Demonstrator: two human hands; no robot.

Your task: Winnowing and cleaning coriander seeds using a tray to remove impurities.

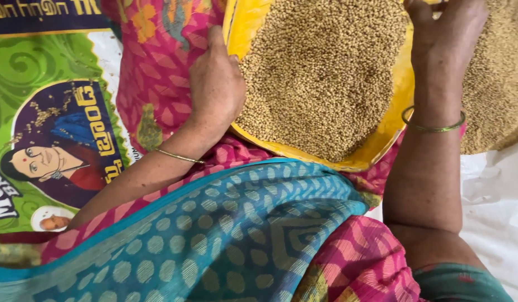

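Your left hand is gripping the near-left rim of the yellow tray, thumb lying up along the edge and palm pressing on the outside, fingers tucked out of sight under it. Your right hand is reaching over the tray's right side, back of the hand facing the camera; fingers are running out of the top of the frame, so you can't tell whether they are closing on the rim or just resting there. Thin gold bangle is sitting on your left wrist, green bangle on the right.

The tray is resting across your lap, tilting toward you, over the pink patterned sari. It is holding a heap of small tan grains filling most of it. More of the same grain, a loose pile, is lying just beyond your right forearm, on white cloth. A blue dotted drape is crossing your lap below the tray. A green printed sack is lying flat to your left, near your left elbow.
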